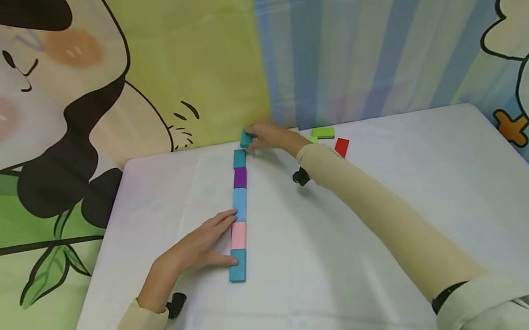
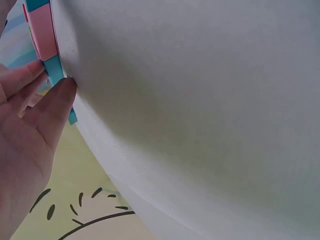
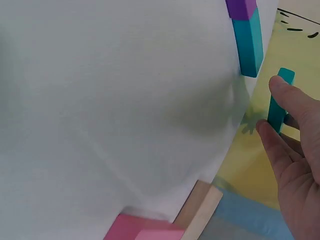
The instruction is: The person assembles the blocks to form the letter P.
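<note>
A straight row of flat coloured blocks runs away from me on the white table: a teal block (image 1: 237, 266) nearest, then a pink block (image 1: 238, 236), a light blue block (image 1: 240, 202), a purple block (image 1: 240, 177) and another teal block (image 1: 239, 158) farthest. My left hand (image 1: 195, 248) lies along the row's left side, its extended fingertips touching the light blue block and its thumb the near teal one. Just past the far end, my right hand (image 1: 272, 134) pinches a loose teal block (image 3: 281, 102) between thumb and fingers, raised and apart from the row.
Behind my right forearm lie a green block (image 1: 323, 133) and a red block (image 1: 342, 147). In the right wrist view, a plain wooden block (image 3: 200, 207) touches a dark pink block (image 3: 142, 227) by the table edge. A printed cloth (image 1: 208, 54) hangs behind the table.
</note>
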{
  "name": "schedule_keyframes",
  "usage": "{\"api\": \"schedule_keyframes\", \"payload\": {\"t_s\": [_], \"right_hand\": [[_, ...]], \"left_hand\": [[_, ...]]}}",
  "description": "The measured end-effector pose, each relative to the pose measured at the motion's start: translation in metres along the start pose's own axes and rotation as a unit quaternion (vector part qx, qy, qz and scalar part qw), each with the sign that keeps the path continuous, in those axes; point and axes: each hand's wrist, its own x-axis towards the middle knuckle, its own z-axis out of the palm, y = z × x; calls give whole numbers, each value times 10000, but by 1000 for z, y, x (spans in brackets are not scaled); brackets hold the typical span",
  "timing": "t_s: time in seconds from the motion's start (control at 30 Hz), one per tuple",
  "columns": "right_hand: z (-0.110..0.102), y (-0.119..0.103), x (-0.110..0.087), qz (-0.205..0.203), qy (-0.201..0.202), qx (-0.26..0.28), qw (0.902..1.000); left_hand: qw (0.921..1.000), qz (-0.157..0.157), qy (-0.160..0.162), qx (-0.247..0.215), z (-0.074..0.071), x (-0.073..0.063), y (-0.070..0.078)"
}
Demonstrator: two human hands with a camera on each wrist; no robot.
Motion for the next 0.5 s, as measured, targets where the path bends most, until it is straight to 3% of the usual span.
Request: {"api": "schedule_keyframes", "payload": {"t_s": [0.17,0.33,0.5], "right_hand": [[4,-3,18,106,-115,-201,9997],[3,-16,19,229,-154,-633,9976],[10,-12,25,226,-153,-976,9949]], "left_hand": [[10000,6,-1,56,1,1,2],[10000,-23,6,21,1,1,2],[10000,-12,17,-9,0,1,1]]}}
